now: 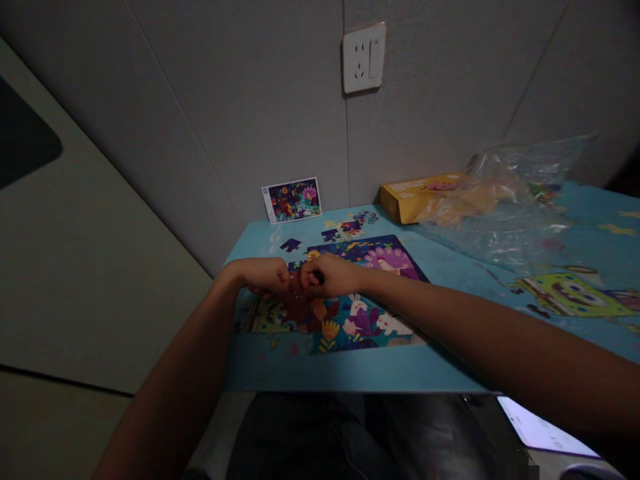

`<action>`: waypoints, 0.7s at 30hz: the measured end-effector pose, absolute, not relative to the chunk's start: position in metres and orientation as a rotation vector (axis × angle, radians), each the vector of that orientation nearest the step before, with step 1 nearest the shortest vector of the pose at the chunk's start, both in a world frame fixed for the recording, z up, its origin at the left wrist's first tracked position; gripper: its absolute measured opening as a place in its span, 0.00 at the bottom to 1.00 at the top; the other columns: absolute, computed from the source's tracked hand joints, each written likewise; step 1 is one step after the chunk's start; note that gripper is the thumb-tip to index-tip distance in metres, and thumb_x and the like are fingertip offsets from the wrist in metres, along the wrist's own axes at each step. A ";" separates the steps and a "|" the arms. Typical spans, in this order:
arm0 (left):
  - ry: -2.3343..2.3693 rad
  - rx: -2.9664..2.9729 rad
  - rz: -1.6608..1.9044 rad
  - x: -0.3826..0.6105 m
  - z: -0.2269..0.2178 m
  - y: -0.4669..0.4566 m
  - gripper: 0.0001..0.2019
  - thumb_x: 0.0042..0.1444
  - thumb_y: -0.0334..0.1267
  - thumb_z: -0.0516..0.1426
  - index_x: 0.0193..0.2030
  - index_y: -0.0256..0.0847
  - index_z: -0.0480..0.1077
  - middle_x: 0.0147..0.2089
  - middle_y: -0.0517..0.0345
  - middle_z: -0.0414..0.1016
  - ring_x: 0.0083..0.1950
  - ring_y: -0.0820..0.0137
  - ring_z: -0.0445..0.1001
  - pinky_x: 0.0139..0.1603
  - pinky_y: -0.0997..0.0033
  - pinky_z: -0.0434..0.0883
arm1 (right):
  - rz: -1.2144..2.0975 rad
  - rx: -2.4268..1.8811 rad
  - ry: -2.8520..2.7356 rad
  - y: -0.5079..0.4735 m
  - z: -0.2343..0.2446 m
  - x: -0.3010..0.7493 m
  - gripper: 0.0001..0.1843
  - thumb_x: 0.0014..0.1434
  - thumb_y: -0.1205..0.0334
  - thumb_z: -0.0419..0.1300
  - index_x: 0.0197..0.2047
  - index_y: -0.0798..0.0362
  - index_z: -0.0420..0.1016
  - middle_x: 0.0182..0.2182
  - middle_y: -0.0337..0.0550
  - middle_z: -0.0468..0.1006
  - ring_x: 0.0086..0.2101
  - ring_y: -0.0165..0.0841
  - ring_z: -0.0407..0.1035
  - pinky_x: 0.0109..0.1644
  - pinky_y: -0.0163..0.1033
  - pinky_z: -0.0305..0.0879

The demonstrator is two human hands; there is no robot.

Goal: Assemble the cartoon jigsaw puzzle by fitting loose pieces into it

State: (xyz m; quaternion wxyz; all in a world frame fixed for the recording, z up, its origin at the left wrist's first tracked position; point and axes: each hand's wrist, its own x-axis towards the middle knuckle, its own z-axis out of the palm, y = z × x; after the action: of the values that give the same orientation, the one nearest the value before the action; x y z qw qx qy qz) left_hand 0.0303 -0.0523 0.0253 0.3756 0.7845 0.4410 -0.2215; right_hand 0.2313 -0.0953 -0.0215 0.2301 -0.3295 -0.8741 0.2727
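Note:
A partly assembled jigsaw puzzle (pixel 367 320) lies flat on the table, showing white rabbits, flowers and a purple peacock. My left hand (pixel 267 275) and my right hand (pixel 330 275) meet at its left edge, both with curled fingers. Between them is a reddish-brown puzzle piece (pixel 296 285), gripped by the fingers of both hands; its outline is partly covered. Behind the hands, a loose dark piece (pixel 291 245) rests on the tabletop. More loose pieces (pixel 331 235) lie beyond the puzzle's top edge.
A picture card (pixel 294 200) leans against the wall. To its right are a yellow box (pixel 420 193) and a crumpled clear plastic bag (pixel 500 213). The blue table cover (pixel 460 267) has cartoon prints. A lit phone (pixel 545 427) lies below the table's front edge, at right.

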 end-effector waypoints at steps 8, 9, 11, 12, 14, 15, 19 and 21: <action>1.113 1.991 -0.578 0.033 0.028 -0.055 0.19 0.44 0.49 0.64 0.16 0.38 0.66 0.12 0.63 0.61 0.13 0.79 0.54 0.11 0.80 0.49 | 0.729 -1.012 -2.496 -0.098 -0.011 0.228 0.04 0.49 0.68 0.65 0.32 0.57 0.75 0.24 0.32 0.68 0.24 0.24 0.61 0.27 0.30 0.50; 1.117 1.991 -0.576 0.032 0.028 -0.055 0.18 0.43 0.49 0.64 0.17 0.38 0.66 0.12 0.64 0.61 0.13 0.79 0.54 0.11 0.80 0.49 | 0.726 -1.022 -2.502 -0.098 -0.010 0.227 0.05 0.49 0.68 0.65 0.31 0.56 0.75 0.23 0.32 0.68 0.24 0.24 0.61 0.27 0.30 0.50; 1.121 1.998 -0.563 0.031 0.028 -0.054 0.19 0.43 0.50 0.65 0.17 0.38 0.66 0.12 0.64 0.61 0.12 0.79 0.53 0.11 0.79 0.49 | 0.715 -1.042 -2.501 -0.098 -0.009 0.227 0.05 0.49 0.67 0.66 0.31 0.56 0.75 0.23 0.32 0.69 0.24 0.24 0.60 0.27 0.30 0.50; 1.122 2.000 -0.553 0.031 0.028 -0.054 0.19 0.43 0.50 0.65 0.17 0.38 0.66 0.12 0.64 0.61 0.12 0.79 0.53 0.11 0.79 0.49 | 0.709 -1.049 -2.494 -0.098 -0.009 0.227 0.05 0.49 0.67 0.66 0.30 0.56 0.75 0.23 0.32 0.69 0.24 0.24 0.60 0.27 0.30 0.50; 1.123 1.997 -0.535 0.029 0.028 -0.053 0.19 0.43 0.51 0.65 0.17 0.38 0.65 0.12 0.64 0.60 0.12 0.79 0.53 0.11 0.80 0.48 | 0.693 -1.054 -2.478 -0.098 -0.010 0.227 0.04 0.49 0.69 0.65 0.30 0.57 0.74 0.23 0.33 0.69 0.24 0.24 0.60 0.27 0.30 0.50; 1.125 1.992 -0.531 0.029 0.028 -0.053 0.20 0.43 0.51 0.65 0.17 0.38 0.65 0.12 0.64 0.60 0.12 0.80 0.53 0.11 0.80 0.48 | 0.684 -1.051 -2.474 -0.097 -0.010 0.227 0.03 0.49 0.70 0.64 0.30 0.57 0.74 0.23 0.32 0.69 0.24 0.24 0.60 0.28 0.30 0.50; 1.129 1.984 -0.539 0.028 0.026 -0.051 0.20 0.43 0.50 0.65 0.17 0.38 0.65 0.12 0.64 0.60 0.12 0.80 0.52 0.11 0.80 0.47 | 0.668 -1.050 -2.468 -0.097 -0.012 0.227 0.03 0.49 0.69 0.64 0.30 0.56 0.74 0.23 0.32 0.69 0.24 0.24 0.60 0.28 0.30 0.50; 1.125 1.980 -0.540 0.028 0.026 -0.051 0.20 0.43 0.51 0.64 0.17 0.38 0.65 0.12 0.65 0.60 0.12 0.80 0.52 0.11 0.80 0.47 | 0.680 -1.060 -2.473 -0.098 -0.012 0.228 0.04 0.51 0.66 0.65 0.30 0.56 0.73 0.23 0.33 0.69 0.24 0.24 0.60 0.27 0.30 0.49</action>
State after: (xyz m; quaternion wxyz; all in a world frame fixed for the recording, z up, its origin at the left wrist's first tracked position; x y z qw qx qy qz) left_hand 0.0283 -0.0512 0.0259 0.3901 0.7789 0.4427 -0.2123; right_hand 0.2276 -0.0977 -0.0116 0.1823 -0.3758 -0.8761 0.2408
